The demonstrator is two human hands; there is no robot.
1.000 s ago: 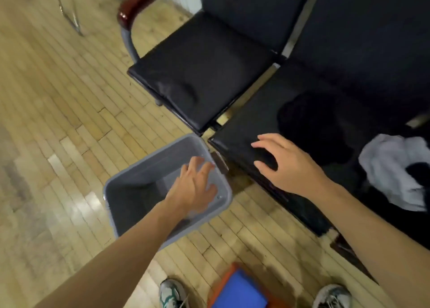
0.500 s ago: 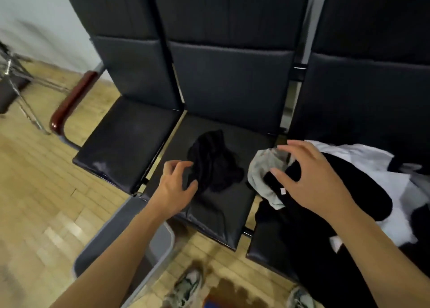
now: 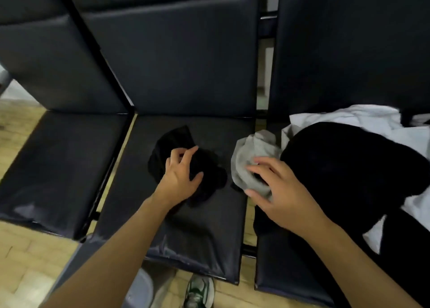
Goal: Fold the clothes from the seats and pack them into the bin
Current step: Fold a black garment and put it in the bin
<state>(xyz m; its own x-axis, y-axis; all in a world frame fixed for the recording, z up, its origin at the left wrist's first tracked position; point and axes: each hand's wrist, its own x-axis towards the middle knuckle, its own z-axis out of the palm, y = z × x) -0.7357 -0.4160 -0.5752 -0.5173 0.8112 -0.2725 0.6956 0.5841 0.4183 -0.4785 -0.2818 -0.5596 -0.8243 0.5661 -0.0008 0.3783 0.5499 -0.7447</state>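
A small crumpled black garment lies on the middle seat. My left hand is on it, fingers and thumb curled into the cloth. A grey garment lies bunched at the gap between the middle and right seats. My right hand covers its near side, thumb beneath and fingers above, pinching the fabric. On the right seat sits a pile with a large black garment over white cloth. Only a corner of the grey bin shows on the floor, below my left arm.
Three black padded seats stand in a row; the left seat has nothing on it. Narrow gaps separate the seats. Wooden floor shows at the left and in front. My shoe stands by the bin.
The view has swung up from the bin to the seats. Both hands moved forward and down: the left onto the black garment, the right onto the grey one.
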